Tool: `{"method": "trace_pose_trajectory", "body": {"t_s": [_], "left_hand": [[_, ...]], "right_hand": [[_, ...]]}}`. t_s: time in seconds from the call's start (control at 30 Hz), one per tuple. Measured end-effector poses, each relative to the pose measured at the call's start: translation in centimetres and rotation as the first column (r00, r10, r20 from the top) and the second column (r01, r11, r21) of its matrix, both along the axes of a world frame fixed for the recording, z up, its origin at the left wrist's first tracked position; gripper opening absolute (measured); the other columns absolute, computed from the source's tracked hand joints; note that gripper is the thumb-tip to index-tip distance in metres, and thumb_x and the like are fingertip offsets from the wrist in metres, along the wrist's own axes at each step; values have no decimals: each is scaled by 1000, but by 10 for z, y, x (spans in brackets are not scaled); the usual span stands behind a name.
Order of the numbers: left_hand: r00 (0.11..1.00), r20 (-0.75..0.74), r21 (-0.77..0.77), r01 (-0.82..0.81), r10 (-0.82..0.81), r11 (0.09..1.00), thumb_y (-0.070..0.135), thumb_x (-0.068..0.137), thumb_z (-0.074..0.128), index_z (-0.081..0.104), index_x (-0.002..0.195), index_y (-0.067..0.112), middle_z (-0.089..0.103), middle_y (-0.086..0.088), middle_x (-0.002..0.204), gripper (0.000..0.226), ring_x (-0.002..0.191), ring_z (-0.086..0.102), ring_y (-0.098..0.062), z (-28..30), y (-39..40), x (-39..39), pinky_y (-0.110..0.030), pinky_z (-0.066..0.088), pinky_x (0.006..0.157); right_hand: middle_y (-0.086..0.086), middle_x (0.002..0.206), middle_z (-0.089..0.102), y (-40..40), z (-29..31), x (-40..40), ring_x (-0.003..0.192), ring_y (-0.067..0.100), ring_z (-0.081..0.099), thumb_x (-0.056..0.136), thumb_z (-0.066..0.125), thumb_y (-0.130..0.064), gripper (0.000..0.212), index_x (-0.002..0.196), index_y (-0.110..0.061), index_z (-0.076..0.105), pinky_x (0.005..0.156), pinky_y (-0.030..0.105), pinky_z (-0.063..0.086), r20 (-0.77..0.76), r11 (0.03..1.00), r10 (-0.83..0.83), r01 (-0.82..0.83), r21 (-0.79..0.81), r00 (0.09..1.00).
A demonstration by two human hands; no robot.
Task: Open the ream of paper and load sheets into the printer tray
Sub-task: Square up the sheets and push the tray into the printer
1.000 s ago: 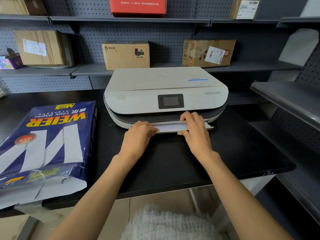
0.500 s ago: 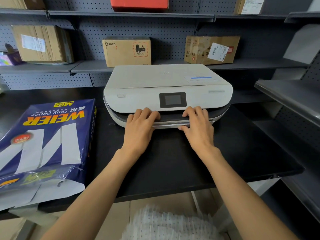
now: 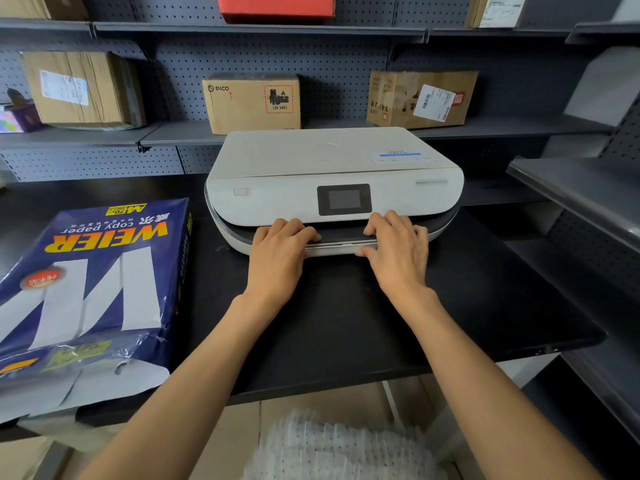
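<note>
A white printer [image 3: 332, 157] with a small dark screen stands at the back of the black table [image 3: 346, 323]. Its paper tray [image 3: 341, 247] sits pushed into the base, with only the front lip showing. My left hand [image 3: 280, 258] and my right hand [image 3: 398, 254] both lie on that lip, fingers over the top and thumbs at its lower edge. The blue ream of copy paper [image 3: 90, 278] lies flat at the left of the table, and the near end of its wrapper is torn open, with white paper showing there.
Grey shelves with cardboard boxes [image 3: 251, 102] run behind the printer. Another shelf [image 3: 575, 192] juts in at the right, close to the table's right edge. A red box [image 3: 277, 6] sits on the top shelf.
The tray stuck out of the printer a second ago; both hands have pushed it back in, and it now sits nearly flush. The ream has not moved.
</note>
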State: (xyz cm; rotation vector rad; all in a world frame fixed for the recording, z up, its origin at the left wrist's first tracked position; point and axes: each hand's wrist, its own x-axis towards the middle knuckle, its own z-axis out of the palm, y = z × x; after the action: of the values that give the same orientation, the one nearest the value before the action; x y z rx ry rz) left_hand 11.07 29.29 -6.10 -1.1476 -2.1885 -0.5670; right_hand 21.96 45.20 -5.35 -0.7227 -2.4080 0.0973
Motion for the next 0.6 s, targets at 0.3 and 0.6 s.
{"method": "trace_pose_trajectory", "body": {"t_s": [0.3,0.6], "left_hand": [[1000,-4,9,-2,2,1000,-4,66,76,70,93,20,62,3,81,37,74,55,-25,0,4,-3,-29,32,69],[1000,-18,-14,-21,21,1000,-7,63,76,68,86,19,59,1,78,35,70,52,-26,1,8,-3,-29,29,60]], "right_hand": [[-4,95,59,1,1,-3,96,20,53,75,80,-30,29,95,-22,60,77,31,29,-7,1000,-1,1,-4,1000],[-2,93,59,1,0,-6,94,23,53,73,82,-28,31,92,-19,59,77,34,33,-14,1000,-2,2,6,1000]]}}
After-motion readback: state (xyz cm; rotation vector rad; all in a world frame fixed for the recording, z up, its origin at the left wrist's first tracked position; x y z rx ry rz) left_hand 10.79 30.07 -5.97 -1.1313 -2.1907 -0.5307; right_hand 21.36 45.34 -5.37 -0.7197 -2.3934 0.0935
